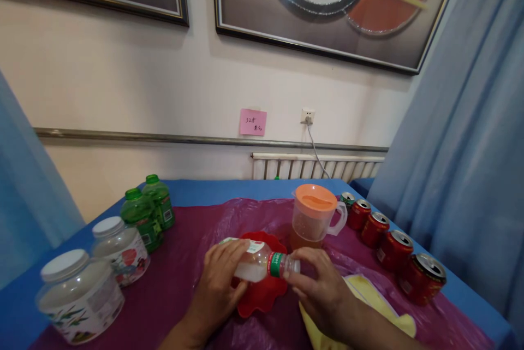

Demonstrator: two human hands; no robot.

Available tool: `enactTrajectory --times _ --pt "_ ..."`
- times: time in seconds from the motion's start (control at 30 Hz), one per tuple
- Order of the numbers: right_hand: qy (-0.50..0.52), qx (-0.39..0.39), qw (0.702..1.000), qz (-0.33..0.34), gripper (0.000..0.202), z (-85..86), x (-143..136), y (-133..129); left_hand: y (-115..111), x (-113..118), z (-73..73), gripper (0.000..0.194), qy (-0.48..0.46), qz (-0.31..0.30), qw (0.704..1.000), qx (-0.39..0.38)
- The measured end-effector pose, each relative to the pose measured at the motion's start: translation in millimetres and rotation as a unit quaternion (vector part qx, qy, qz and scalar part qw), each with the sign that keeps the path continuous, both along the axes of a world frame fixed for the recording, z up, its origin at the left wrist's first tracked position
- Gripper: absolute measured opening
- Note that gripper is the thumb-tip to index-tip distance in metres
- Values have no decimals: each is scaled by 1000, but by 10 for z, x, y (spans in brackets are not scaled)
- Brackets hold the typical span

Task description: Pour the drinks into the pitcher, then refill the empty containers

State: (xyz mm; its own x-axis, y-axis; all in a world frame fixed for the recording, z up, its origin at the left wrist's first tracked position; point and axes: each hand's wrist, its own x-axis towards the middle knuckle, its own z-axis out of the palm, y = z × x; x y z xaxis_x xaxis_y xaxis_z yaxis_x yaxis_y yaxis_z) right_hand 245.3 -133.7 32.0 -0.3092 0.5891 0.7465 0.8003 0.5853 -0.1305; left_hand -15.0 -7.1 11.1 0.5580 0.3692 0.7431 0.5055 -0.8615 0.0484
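A clear plastic bottle [254,264] with a green and red neck band lies nearly level in the air above a red scalloped bowl [262,298]. My left hand [223,279] is wrapped round the bottle's body. At its neck, the fingers of my right hand [319,282] pinch the whitish cap end. Some cloudy-looking contents show inside the bottle. Just behind my right hand stands a clear pitcher [305,224] with an orange lid and amber liquid at the bottom. A yellow cloth [368,295] lies partly under my right forearm.
On the left stand two white-lidded jars [82,306] and two green bottles [141,221]. Several drink cans [395,251] line the right edge. Purple plastic sheeting [184,235] covers the blue table [213,189]. A blue curtain [458,137] hangs at right, a radiator [295,167] behind.
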Motion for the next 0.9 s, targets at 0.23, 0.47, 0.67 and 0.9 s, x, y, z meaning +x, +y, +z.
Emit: enactTrajectory --times 0.23,0.47,0.67,0.9 --pt "193 -176 965 -36 34 41 -178 76 11 -20 39 58 -20 24 999 34" --pt "117 -37 992 -31 44 -78 -49 4 49 -39 29 54 -54 44 998 12" --pt "168 -281 945 -9 31 -448 -64 -174 90 -7 -79 56 -142 50 982 -117" --pt "-29 -352 935 -37 33 -972 -134 -81 90 51 -33 65 -216 81 911 -342"
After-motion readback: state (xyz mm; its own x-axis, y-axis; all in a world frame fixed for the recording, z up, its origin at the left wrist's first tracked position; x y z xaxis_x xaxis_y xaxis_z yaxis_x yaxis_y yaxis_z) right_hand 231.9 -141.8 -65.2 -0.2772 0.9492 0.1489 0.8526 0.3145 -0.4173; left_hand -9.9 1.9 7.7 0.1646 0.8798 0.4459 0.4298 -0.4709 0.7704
